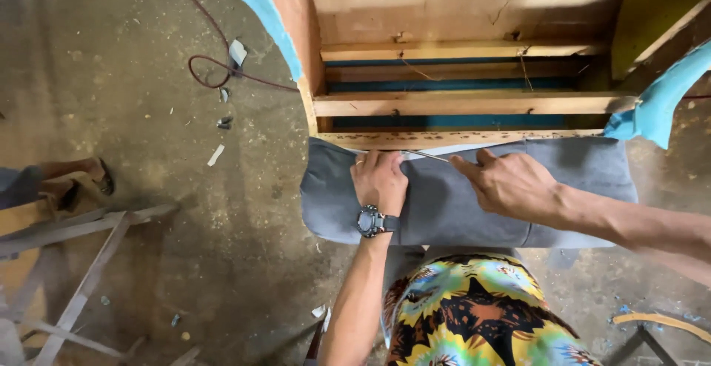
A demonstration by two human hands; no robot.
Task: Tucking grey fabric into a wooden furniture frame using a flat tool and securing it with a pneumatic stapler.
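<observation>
Pressing grey fabric flat with my left hand, my right hand pinched a thin metal tool (fastening the edge to the wooden frame); steadiness needed next.

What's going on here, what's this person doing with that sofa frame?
A person leans over a bare wooden furniture frame on a dusty workshop floor. Their left hand, a dark wristwatch on the wrist, presses grey fabric padding against the frame's front rail. Their right hand holds a thin metal tool at the fabric's top edge. Light blue fabric hangs at both sides.
</observation>
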